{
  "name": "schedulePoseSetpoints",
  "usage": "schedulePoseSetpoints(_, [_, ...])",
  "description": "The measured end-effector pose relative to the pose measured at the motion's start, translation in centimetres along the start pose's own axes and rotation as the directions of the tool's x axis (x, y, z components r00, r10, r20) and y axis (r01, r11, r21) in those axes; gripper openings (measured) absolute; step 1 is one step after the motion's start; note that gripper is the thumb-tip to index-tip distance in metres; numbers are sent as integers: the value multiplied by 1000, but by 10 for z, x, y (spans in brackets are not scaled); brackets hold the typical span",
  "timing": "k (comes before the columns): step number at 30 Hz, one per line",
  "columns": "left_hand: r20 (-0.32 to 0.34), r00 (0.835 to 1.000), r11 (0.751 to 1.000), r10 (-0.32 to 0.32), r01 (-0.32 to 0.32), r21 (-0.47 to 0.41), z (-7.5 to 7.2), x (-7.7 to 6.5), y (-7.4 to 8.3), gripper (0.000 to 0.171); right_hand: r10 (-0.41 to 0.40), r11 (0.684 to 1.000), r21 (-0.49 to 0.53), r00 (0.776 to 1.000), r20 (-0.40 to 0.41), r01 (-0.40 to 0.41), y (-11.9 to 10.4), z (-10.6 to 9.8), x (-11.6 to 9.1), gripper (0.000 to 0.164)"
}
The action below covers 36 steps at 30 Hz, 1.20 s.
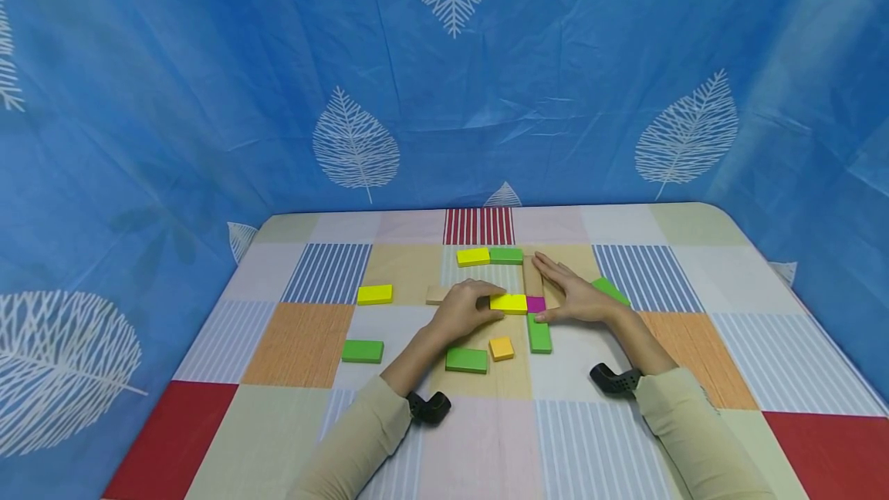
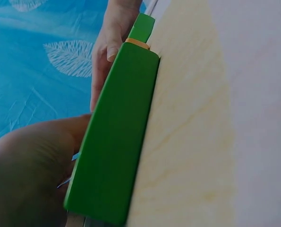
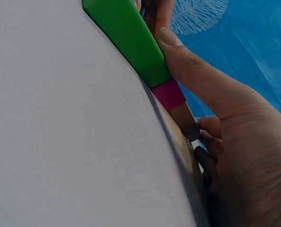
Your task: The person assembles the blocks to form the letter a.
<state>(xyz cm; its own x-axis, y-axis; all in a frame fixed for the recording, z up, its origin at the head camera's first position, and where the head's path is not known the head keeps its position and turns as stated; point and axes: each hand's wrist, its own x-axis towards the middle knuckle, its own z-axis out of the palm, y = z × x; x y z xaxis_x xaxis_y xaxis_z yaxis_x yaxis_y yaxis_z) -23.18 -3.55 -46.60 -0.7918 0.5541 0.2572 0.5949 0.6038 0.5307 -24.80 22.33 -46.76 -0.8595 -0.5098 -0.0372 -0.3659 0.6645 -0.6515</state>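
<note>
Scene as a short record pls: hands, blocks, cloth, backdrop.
left: left hand pinches middle yellow block
right: right hand alongside long wooden block, thumb by near green block
junction: purple block between long wooden and near green blocks; middle yellow block on its left
far row: far yellow block, far green block, end to end
others: left yellow block, left green block, front green block, orange block
part-hidden: short wooden block, right green block
cloth: patchwork
backdrop: blue, white leaf print
</note>
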Motion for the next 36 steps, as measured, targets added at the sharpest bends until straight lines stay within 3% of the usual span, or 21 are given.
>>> schedulePoseSetpoints(6, [-28,999,998,-21,19,-56,-5,-4,-2,42,-1,1000,-2,1000,-1,1,-1,2,1,108])
schedulePoseSetpoints(12, [-93,995,997,-34,28,-67,-18,-10,-7,39,1,1000,-3,1000,-8,-1,-1,2,1,108])
schedulePoseSetpoints(23, [-179,975,989,-132,116,-96,-38,-29,-38,43,-1,1000,-12,1000,-10,1,0,1,0,108])
schedulePoseSetpoints(29, [-138,972,979,-188,175,-104,-44,-36,-50,50,3,1000,-12,1000,-8,-3,1,1,0,108])
schedulePoseSetpoints(36, [-48,977,960,-207,194,-204,-49,-40,-60,41,-1,1000,-23,1000,-11,1,2,0,0,108])
